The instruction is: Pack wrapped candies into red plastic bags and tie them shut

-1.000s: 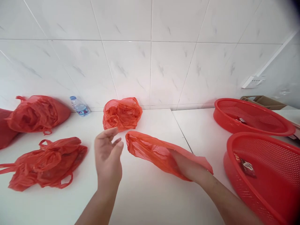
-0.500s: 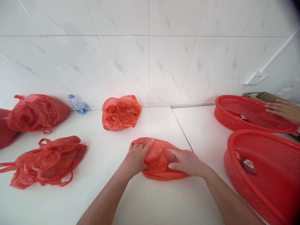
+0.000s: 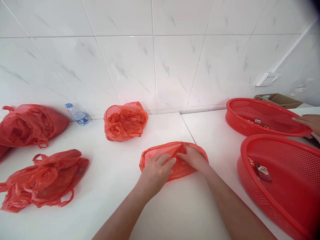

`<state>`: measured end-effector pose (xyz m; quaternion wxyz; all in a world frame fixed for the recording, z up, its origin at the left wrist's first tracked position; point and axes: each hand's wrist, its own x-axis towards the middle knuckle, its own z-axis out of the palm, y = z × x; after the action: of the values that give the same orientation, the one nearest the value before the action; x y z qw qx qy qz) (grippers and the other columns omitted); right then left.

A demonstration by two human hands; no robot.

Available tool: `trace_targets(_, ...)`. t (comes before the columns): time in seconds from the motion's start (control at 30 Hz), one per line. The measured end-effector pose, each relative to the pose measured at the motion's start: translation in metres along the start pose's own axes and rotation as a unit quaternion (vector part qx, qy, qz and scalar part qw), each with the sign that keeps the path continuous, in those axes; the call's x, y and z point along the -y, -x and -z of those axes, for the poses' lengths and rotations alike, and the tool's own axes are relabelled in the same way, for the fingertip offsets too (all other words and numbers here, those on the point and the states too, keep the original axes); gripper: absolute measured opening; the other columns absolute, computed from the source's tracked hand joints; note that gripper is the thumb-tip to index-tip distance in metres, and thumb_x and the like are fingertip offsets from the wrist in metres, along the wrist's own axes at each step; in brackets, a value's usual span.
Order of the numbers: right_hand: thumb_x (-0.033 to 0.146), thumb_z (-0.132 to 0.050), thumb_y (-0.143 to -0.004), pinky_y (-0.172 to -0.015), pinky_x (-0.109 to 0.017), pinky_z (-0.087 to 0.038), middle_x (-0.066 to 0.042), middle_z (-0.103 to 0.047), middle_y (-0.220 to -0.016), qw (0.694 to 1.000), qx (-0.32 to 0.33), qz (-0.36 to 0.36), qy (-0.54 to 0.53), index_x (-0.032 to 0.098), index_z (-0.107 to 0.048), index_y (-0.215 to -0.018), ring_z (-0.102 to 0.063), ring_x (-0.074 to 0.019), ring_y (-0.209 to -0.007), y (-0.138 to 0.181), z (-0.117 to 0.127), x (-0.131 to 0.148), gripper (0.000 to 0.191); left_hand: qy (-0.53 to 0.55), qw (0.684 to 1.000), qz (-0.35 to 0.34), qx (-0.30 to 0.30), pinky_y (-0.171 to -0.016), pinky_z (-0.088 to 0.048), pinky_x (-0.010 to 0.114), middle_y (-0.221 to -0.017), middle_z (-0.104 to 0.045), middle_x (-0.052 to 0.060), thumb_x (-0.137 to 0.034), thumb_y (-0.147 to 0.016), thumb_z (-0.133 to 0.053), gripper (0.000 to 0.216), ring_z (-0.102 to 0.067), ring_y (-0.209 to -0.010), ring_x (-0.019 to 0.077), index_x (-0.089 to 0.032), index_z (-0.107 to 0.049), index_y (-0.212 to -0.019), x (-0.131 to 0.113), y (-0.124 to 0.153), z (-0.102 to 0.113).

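Observation:
A red plastic bag lies spread on the white table in front of me, its mouth opened upward. My left hand rests over the bag's near left side, fingers apart and slightly bent. At the bag's right side is my right hand, with the plastic between its thumb and fingers. Some of its fingers are hidden by the hand itself. Behind this bag sits another crumpled red plastic bag, its edges folded down.
Filled red bags lie at the left, near a water bottle. Two red plastic baskets stand at the right, with small wrapped packets inside. Another person's hand touches the far basket. A cardboard box is behind it.
My left hand has shifted right and nearer, over the bag's front. My right hand has moved to the bag's far right edge. The bag's mouth is wider, and the view has turned slightly right.

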<state>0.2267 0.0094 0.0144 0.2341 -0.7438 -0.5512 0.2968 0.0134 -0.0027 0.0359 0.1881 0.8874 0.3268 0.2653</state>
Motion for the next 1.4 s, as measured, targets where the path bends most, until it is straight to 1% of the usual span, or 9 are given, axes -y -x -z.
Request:
trace_targets(0.13, 0.042, -0.056, -0.076, -0.057, -0.027, -0.036, -0.006, -0.067, -0.087, 0.996, -0.017, -0.012, 0.088, 0.021, -0.053, -0.108, -0.061, -0.0198, -0.073, -0.001, -0.005, 0.003, 0.039, 0.077, 0.993, 0.009, 0.092, -0.075, -0.044, 0.036, -0.080, -0.065, 0.006, -0.019, -0.071, -0.063, 0.004, -0.058, -0.082, 0.0251, -0.023, -0.065, -0.070, -0.006, 0.000, -0.017)
trace_targets(0.2, 0.043, -0.055, -0.078, -0.055, -0.027, -0.034, -0.005, -0.066, -0.082, 0.994, -0.021, -0.009, 0.111, 0.021, -0.052, -0.106, -0.060, -0.0187, -0.068, -0.004, -0.007, 0.004, 0.036, 0.085, 0.984, 0.024, 0.156, -0.061, -0.041, 0.030, -0.062, -0.059, 0.003, -0.018, -0.070, -0.061, 0.016, -0.055, -0.067, 0.0205, -0.022, -0.057, -0.055, -0.005, 0.005, -0.019)
trace_targets(0.37, 0.040, -0.051, -0.081, -0.053, -0.026, -0.033, -0.005, -0.066, -0.083, 0.989, -0.022, 0.022, 0.146, 0.021, -0.051, -0.102, -0.060, -0.0182, -0.068, -0.011, -0.007, 0.006, 0.029, 0.107, 0.979, 0.068, 0.162, -0.043, -0.029, 0.024, -0.062, -0.057, -0.001, -0.023, -0.074, -0.059, 0.011, -0.050, -0.052, 0.0133, -0.021, -0.058, -0.063, -0.008, 0.013, -0.004)
trace_targets(0.53, 0.030, -0.042, -0.087, -0.059, -0.028, -0.040, -0.008, -0.065, -0.099, 0.976, -0.030, 0.083, 0.198, 0.019, -0.055, -0.106, -0.062, -0.0200, -0.080, 0.008, -0.002, 0.012, 0.026, 0.028, 0.996, 0.046, 0.068, -0.065, -0.046, 0.027, -0.091, -0.063, 0.001, -0.013, -0.081, -0.047, 0.020, -0.058, -0.081, 0.0164, -0.022, -0.063, -0.089, -0.010, 0.000, 0.012)
trace_targets(0.67, 0.022, -0.036, -0.089, -0.086, -0.034, -0.044, -0.009, -0.055, -0.124, 0.956, -0.101, 0.197, 0.195, 0.020, -0.053, -0.119, -0.053, -0.0220, -0.111, 0.032, -0.003, 0.014, 0.034, -0.089, 0.996, -0.007, 0.031, -0.088, -0.045, 0.036, -0.108, -0.062, 0.005, -0.006, -0.080, -0.044, 0.028, -0.053, -0.104, 0.0205, -0.021, -0.064, -0.092, 0.004, -0.012, 0.007)
trace_targets(0.9, 0.024, -0.049, -0.085, -0.102, -0.038, -0.038, -0.007, -0.044, -0.140, 0.964, 0.041, 0.210, 0.159, 0.021, -0.046, -0.132, -0.040, -0.0219, -0.128, 0.037, -0.011, 0.002, 0.047, -0.209, 0.969, 0.100, 0.084, -0.090, -0.041, 0.050, -0.113, -0.062, 0.010, -0.024, -0.075, -0.060, 0.024, -0.052, -0.109, 0.0308, -0.020, -0.066, -0.098, 0.028, -0.013, -0.010)
trace_targets(1.13, 0.025, -0.049, -0.089, -0.100, -0.032, -0.042, -0.004, -0.051, -0.132, 0.928, -0.119, 0.336, 0.106, 0.025, -0.053, -0.123, -0.047, -0.0171, -0.121, 0.108, 0.056, 0.019, 0.035, -0.167, 0.980, 0.093, -0.047, -0.090, -0.044, 0.044, -0.116, -0.062, 0.010, -0.039, -0.082, -0.053, 0.033, -0.055, -0.107, 0.0280, -0.021, -0.062, -0.107, 0.049, -0.002, -0.001)
trace_targets(1.27, 0.025, -0.053, -0.086, -0.096, -0.035, -0.047, -0.003, -0.055, -0.127, 0.923, -0.230, 0.261, 0.165, 0.030, -0.055, -0.119, -0.053, -0.0202, -0.115, 0.151, 0.114, -0.012, 0.033, -0.113, 0.960, 0.104, -0.235, -0.099, -0.039, 0.044, -0.119, -0.057, 0.010, -0.044, -0.085, -0.047, 0.035, -0.051, -0.113, 0.0268, -0.020, -0.058, -0.107, 0.054, 0.016, 0.010)
trace_targets(1.4, 0.033, -0.059, -0.081, -0.081, -0.035, -0.054, -0.002, -0.062, -0.116, 0.940, -0.250, 0.098, 0.213, 0.032, -0.059, -0.113, -0.061, -0.0241, -0.103, 0.160, 0.164, -0.064, 0.031, -0.041, 0.932, 0.208, -0.294, -0.093, -0.043, 0.045, -0.128, -0.051, 0.010, -0.050, -0.080, -0.048, 0.045, -0.047, -0.118, 0.0301, -0.020, -0.056, -0.113, 0.061, 0.029, 0.017)
